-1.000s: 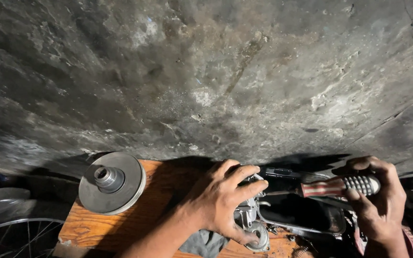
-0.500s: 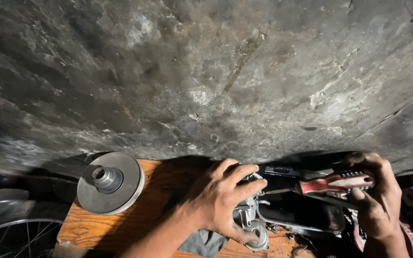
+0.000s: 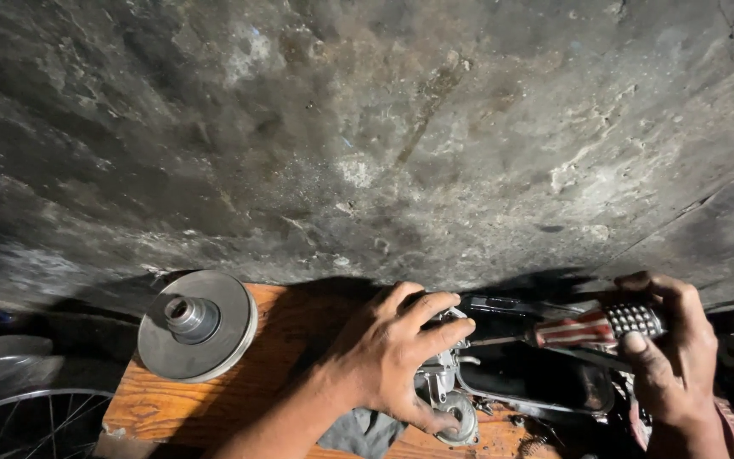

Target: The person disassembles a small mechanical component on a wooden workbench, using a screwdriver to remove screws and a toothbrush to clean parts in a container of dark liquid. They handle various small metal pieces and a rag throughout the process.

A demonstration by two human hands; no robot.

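My left hand (image 3: 397, 353) grips a small grey metal engine part (image 3: 450, 391) that rests on an orange wooden board (image 3: 295, 336). My right hand (image 3: 669, 357) holds a screwdriver (image 3: 592, 327) by its red, white and dark patterned handle. The thin shaft points left and its tip meets the metal part beside my left fingers. Under the screwdriver lies a dark shallow tray (image 3: 545, 378).
A round grey metal pulley disc (image 3: 197, 323) with a raised hub sits on the board's left end. A spoked wheel rim (image 3: 23, 416) shows at the bottom left. A grey rag (image 3: 358, 433) lies under my left wrist. A stained concrete floor (image 3: 367, 136) fills the upper view.
My right hand has turned the screwdriver handle, and its striped part now faces up. My left hand stays on the metal part. The camera has shifted slightly.
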